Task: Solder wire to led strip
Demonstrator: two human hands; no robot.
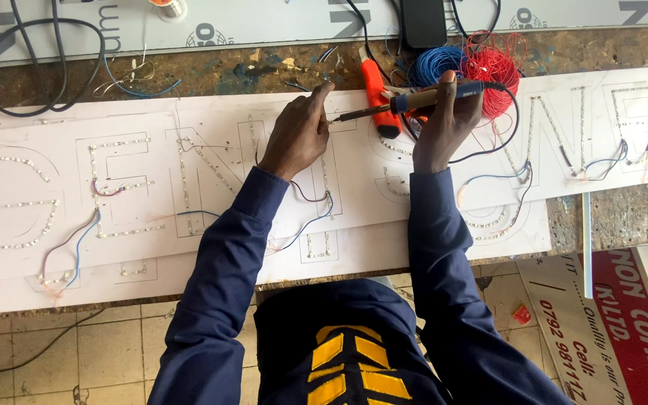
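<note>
On white sign panel (189, 127), R hand (444, 124) fingers are gripping soldering iron (414, 100); L hand (301, 131) fingers are pinching wire (329, 120) at tip

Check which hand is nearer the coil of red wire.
Right. The right hand, holding the soldering iron, sits just left of the red wire coil, almost touching it. The left hand is farther left, at the iron's tip on the white panel.
</note>
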